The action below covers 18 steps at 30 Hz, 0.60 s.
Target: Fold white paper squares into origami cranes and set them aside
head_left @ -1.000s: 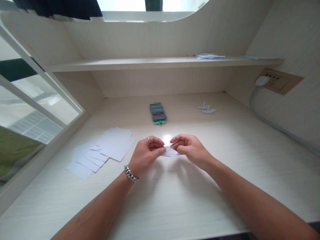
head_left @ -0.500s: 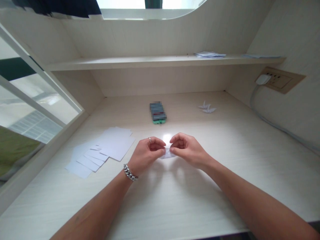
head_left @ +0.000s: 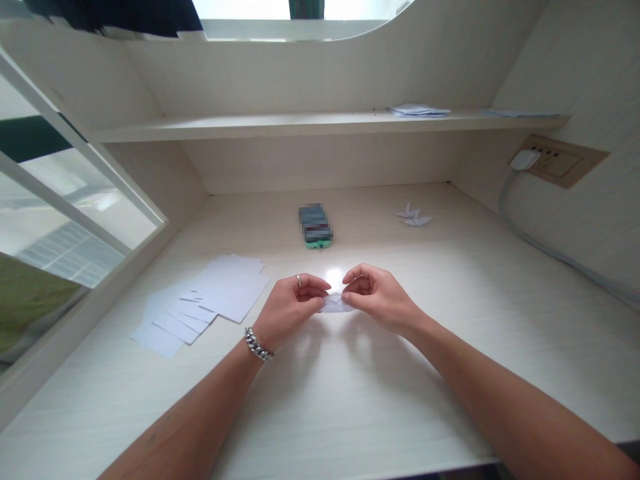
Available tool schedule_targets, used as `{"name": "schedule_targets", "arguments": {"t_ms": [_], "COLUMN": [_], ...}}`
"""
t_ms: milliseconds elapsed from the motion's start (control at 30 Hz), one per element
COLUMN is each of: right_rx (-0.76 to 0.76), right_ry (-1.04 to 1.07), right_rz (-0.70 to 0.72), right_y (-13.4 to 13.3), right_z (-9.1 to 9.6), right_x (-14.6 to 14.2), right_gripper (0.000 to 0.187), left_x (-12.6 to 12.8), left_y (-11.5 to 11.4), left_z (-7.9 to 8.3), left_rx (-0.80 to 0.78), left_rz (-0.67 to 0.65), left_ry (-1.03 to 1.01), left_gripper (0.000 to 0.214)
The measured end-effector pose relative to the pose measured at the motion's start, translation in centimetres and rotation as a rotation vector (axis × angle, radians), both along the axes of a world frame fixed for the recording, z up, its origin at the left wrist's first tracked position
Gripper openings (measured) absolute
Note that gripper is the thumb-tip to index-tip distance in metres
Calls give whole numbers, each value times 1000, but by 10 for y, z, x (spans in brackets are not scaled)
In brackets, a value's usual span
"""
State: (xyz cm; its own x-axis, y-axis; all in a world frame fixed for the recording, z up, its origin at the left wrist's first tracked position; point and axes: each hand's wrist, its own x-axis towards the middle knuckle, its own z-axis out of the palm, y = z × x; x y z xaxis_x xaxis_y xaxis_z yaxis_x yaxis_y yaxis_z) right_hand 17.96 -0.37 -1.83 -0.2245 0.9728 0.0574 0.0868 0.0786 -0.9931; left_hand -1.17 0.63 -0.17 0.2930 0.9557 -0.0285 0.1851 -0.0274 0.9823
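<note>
A small folded piece of white paper [head_left: 336, 305] is held between my two hands, just above the desk. My left hand [head_left: 295, 303], with a ring and a chain bracelet, pinches its left end between thumb and fingers. On the right end, my right hand [head_left: 377, 297] grips it the same way. A flap or crease shows on top of the paper; its underside and the ends inside my fingers are hidden.
White paper sheets [head_left: 225, 287] lie fanned out on the left. Behind my hands is a blurred dark object with a green edge [head_left: 317, 228]. Small folded paper cranes [head_left: 414, 217] sit back right. More paper [head_left: 419, 110] rests on the shelf [head_left: 250, 128]. A cable [head_left: 550, 252] runs down the right wall.
Both hands have shifted slightly apart, the left one to the left and the right one to the right. More of the folded paper shows between them, a little higher.
</note>
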Motion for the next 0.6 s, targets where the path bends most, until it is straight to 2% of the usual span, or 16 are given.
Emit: {"name": "schedule_targets", "arguments": {"t_ms": [333,500,600], "right_rx": [34,-61,-119], "right_ry": [-33,100,108], "right_rz": [0,11,-1], "right_y": [-3,1,2], "right_z": [1,-1,0], "right_x": [-6,-2,-1], "right_gripper": [14,22,25], "left_x": [7,3,3], "left_y": [-3,-2,-3], "left_z": [-6,1,4], "left_rx": [33,-2,-24], "left_rz": [-26,30,41], "left_ry": [-43,-26,-38], "left_gripper": [18,17,17]}}
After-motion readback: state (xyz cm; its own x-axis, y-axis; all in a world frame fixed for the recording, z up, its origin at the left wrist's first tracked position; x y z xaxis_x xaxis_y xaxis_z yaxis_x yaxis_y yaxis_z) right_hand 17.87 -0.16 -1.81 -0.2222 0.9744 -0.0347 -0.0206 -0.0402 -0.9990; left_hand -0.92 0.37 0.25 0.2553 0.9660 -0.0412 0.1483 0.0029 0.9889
